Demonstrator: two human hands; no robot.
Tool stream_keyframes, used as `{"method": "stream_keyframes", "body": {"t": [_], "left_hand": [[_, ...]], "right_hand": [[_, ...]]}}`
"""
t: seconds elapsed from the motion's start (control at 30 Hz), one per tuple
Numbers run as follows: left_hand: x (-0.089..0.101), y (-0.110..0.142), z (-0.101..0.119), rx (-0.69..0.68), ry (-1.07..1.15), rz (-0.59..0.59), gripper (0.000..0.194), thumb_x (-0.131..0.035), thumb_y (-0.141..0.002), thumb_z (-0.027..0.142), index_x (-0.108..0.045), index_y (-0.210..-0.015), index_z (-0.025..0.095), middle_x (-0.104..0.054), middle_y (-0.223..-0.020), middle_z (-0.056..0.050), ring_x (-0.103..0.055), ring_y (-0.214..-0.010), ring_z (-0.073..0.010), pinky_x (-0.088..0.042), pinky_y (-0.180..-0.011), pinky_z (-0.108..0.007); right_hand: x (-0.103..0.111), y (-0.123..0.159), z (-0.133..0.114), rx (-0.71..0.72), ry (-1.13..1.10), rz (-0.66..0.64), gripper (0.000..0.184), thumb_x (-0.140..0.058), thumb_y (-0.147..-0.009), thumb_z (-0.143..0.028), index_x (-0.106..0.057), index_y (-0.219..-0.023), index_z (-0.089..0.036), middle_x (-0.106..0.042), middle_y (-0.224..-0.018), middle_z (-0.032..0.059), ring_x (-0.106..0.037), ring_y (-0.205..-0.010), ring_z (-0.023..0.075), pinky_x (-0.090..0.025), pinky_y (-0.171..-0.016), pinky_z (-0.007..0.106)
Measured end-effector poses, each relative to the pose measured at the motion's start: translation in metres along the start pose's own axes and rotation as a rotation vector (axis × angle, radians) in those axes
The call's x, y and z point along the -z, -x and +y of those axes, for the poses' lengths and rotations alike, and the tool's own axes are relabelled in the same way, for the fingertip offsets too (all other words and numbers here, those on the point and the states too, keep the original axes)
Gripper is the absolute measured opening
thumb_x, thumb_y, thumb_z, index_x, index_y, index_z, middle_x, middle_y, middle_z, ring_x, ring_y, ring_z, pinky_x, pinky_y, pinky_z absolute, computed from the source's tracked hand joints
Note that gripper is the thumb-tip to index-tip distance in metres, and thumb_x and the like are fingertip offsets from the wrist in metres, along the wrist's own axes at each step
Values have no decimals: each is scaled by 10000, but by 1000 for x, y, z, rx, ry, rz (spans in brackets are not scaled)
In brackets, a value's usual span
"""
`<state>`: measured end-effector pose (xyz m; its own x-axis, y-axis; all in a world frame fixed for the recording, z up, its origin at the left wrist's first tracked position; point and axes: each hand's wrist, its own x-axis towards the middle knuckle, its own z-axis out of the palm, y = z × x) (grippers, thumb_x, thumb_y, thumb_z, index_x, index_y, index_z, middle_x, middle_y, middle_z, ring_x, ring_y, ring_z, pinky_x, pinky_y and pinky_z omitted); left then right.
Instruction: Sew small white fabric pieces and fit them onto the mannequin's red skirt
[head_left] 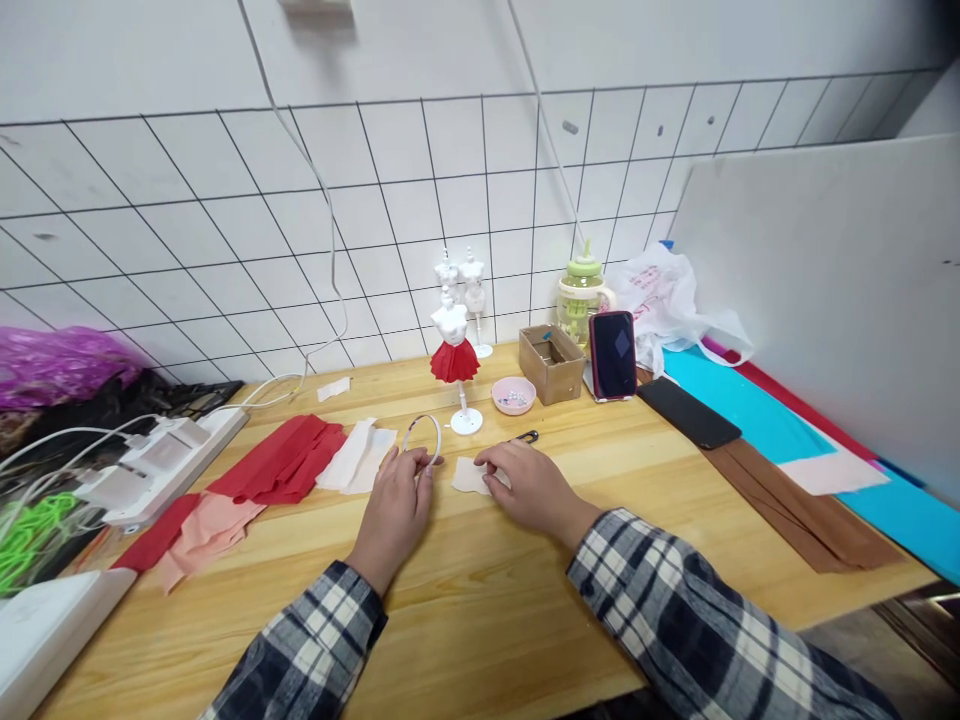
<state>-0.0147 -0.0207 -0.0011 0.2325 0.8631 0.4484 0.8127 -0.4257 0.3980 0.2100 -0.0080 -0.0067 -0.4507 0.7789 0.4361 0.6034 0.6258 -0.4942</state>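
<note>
A thin white ring (437, 432), like a narrow roll of tape, stands upright in my left hand (397, 505), pinched at its lower edge. Just to the right, the bent fingers of my right hand (529, 485) close on a small off-white piece of cloth (466, 476) lying flat on the table; the fingertips partly cover it. Behind my right hand lies a small black-handled tool (529, 436), mostly hidden. Past both hands stands a white miniature dress form (450, 322) wearing a red skirt (454, 361).
Red cloth strips (281, 460) and white cloth pieces (356, 455) lie left, near a power strip (187, 450). A pink bowl (514, 396) of small beads, a cardboard box (553, 375), a propped phone (613, 355) and a bottle (579, 305) stand behind. Brown cloth (802, 505) lies right.
</note>
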Motion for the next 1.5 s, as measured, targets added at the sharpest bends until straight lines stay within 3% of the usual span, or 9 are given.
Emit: {"method": "stream_keyframes", "body": {"t": [0.2, 0.37, 0.63, 0.77, 0.9, 1.0, 1.17, 1.3, 1.5], "left_hand": [[-3, 0, -9, 55, -51, -20, 199, -358, -981, 293, -516, -1050, 193, -638, -1098, -129, -593, -1066, -272, -474, -927, -470], [-4, -1, -11, 69, -95, 3, 206, -348, -982, 276, -512, -1077, 195, -644, -1175, -133, -471, -1299, -288, -289, -1109, -572], [-1, -3, -29, 162, -76, 132, 164, -330, -970, 261, -457, -1068, 225, -621, -1260, -117, -388, -1378, -278, -183, -1142, -620], [1, -5, -28, 181, -52, 174, 128, -350, -961, 269, -447, -1034, 228, -665, -1164, -110, -468, -1301, -274, -274, -1105, -585], [4, -7, -23, 241, -14, 181, 147, -356, -953, 302, -481, -953, 225, -681, -989, -94, -617, -990, -259, -456, -910, -468], [6, -9, -21, 288, 16, 152, 167, -353, -946, 324, -482, -955, 219, -662, -806, -54, -632, -788, -238, -486, -771, -405], [4, -9, -22, 262, -20, 108, 245, -366, -951, 315, -523, -1101, 202, -737, -901, -68, -660, -962, -270, -433, -930, -478], [0, -8, -24, 205, 75, 57, 339, -376, -969, 360, -508, -1245, 215, -739, -1079, -72, -601, -1174, -249, -444, -984, -428], [5, -7, -20, 285, 117, 66, 399, -396, -963, 345, -450, -1334, 209, -742, -1089, -67, -625, -1147, -228, -466, -960, -396]], "right_hand": [[2, 0, 3, -23, 43, -48, 157, -550, -874, -150, -646, -992, -185, -690, -945, 45, -565, -914, 191, -418, -816, 312], [2, 0, 5, -36, 39, -62, 163, -553, -870, -148, -652, -995, -185, -691, -957, 41, -568, -926, 186, -416, -830, 306], [5, -3, 11, -136, 39, -67, 180, -531, -884, -158, -659, -1008, -186, -685, -965, 47, -573, -959, 180, -410, -837, 300], [6, -3, 16, -147, 61, -82, 185, -537, -876, -155, -671, -998, -194, -673, -943, 43, -568, -936, 175, -407, -813, 292], [6, -2, 15, -64, 91, -117, 201, -566, -865, -170, -694, -1016, -208, -654, -969, 52, -545, -952, 185, -404, -829, 299], [5, -1, 12, 23, 122, -186, 219, -575, -875, -212, -712, -1045, -225, -646, -953, 58, -541, -948, 198, -402, -825, 312], [4, -1, 8, 88, 100, -289, 191, -594, -872, -257, -741, -992, -231, -652, -895, 54, -568, -902, 189, -404, -785, 301], [6, -3, 11, 12, 28, -197, 198, -585, -880, -249, -715, -1025, -214, -671, -913, 43, -579, -901, 174, -411, -791, 284], [12, -5, 23, -161, 135, -70, 213, -520, -910, -189, -709, -1008, -202, -675, -969, 62, -553, -955, 192, -402, -837, 303]]}}
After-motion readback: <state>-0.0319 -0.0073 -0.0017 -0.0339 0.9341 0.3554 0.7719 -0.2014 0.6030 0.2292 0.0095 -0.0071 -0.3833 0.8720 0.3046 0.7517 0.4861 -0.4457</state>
